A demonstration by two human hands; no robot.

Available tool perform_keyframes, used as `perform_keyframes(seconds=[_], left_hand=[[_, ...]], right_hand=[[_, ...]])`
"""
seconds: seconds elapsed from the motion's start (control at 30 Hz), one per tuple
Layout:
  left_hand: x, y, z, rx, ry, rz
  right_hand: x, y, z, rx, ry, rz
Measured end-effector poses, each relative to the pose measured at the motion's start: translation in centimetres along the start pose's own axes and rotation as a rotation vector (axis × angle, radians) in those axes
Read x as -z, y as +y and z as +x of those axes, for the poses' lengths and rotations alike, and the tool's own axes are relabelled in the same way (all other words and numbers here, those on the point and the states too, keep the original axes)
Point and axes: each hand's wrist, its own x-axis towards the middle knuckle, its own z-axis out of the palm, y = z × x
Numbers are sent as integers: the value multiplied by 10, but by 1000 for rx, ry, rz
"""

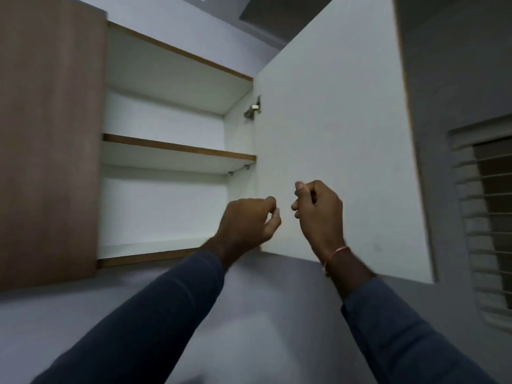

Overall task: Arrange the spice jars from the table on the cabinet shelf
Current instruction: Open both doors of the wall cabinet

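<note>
I look up into a wall cabinet whose right door point(332, 134) hangs wide open, white inside face toward me. Inside, a middle shelf point(177, 151) with a brown edge and the bottom shelf point(149, 254) both show bare white surfaces. No spice jars or table are in view. My left hand point(248, 221) is raised in front of the cabinet's lower right corner, fingers curled with nothing in them. My right hand point(318, 209) is held up before the open door, fingers loosely curled and empty.
The cabinet's left door point(50, 134) is brown wood and closed. A metal hinge point(253, 108) sits at the right side panel. A louvred window with bars point(487, 217) lies to the right on the grey wall.
</note>
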Motion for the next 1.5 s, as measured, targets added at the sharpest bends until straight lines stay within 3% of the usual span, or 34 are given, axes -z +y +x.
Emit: perform_keyframes(seconds=[0.23, 0.47, 0.7, 0.77, 0.87, 0.97, 1.03, 1.2, 1.33, 1.5], left_hand=[[81, -136, -75, 382, -236, 358], [147, -194, -119, 458, -489, 510], [163, -212, -138, 629, -505, 258], [160, -219, -145, 633, -618, 269], [154, -235, -154, 670, -784, 357], [152, -235, -159, 664, -821, 400], [154, -227, -164, 649, -753, 399], [164, -198, -182, 525, -395, 469], [182, -166, -168, 446, 21, 496], [227, -128, -145, 626, 174, 162]], right_hand=[[-146, -48, -52, -98, -494, 126], [-269, -100, -93, -255, -834, 194], [-339, -116, -98, -540, -809, 371], [-357, -110, -107, -604, -826, 445], [-370, -100, -121, -576, -815, 439], [-366, -91, -124, -497, -816, 396], [-358, -92, -129, -467, -814, 403], [-326, -106, -141, -352, -750, 371], [-294, -122, -154, -200, -652, 399], [-249, -160, -177, -109, -516, 680]])
